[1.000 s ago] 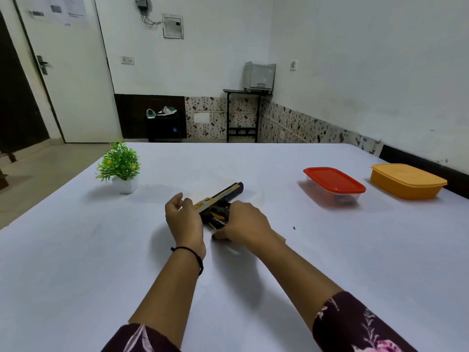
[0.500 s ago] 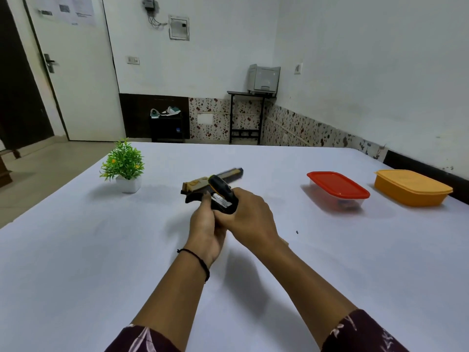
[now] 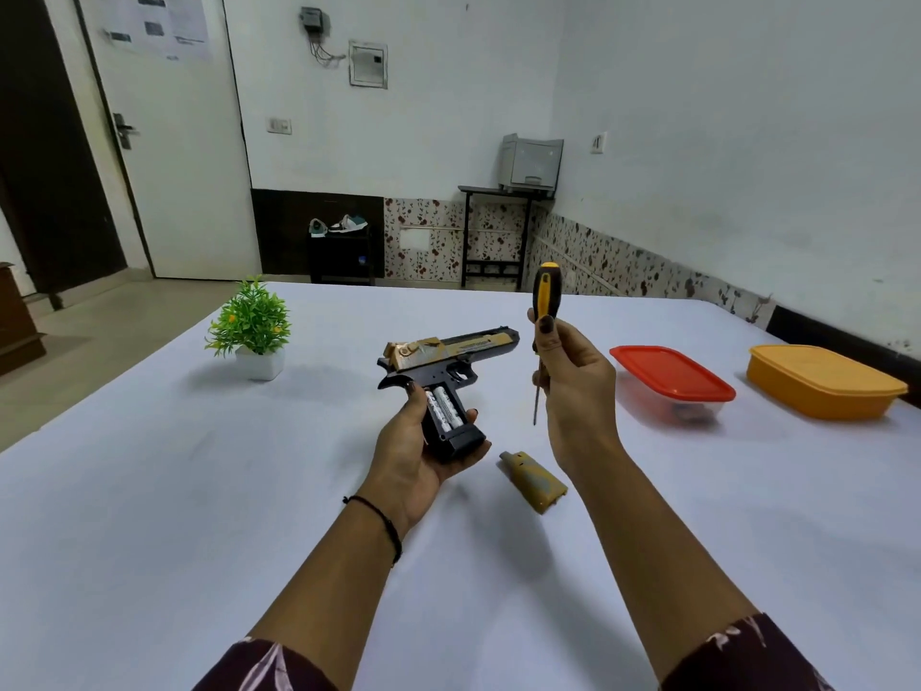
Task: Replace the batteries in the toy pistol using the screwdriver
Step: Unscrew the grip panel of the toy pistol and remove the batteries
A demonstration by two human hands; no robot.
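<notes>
Toy pistol (image 3: 443, 364) lies in left hand (image 3: 408, 451), fingers (image 3: 471, 414) curled round; right hand (image 3: 573, 381) grips screwdriver (image 3: 545, 291).

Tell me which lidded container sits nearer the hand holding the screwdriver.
The clear container with the red lid; the all-orange container lies farther right of the right hand.

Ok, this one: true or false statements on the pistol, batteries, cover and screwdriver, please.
1. The left hand holds the pistol by its grip. True.
2. The cover is on the grip. False: it lies on the table, and the batteries show.
3. The right hand holds the screwdriver tip down. True.
4. The screwdriver touches the pistol. False: they are apart.
</notes>
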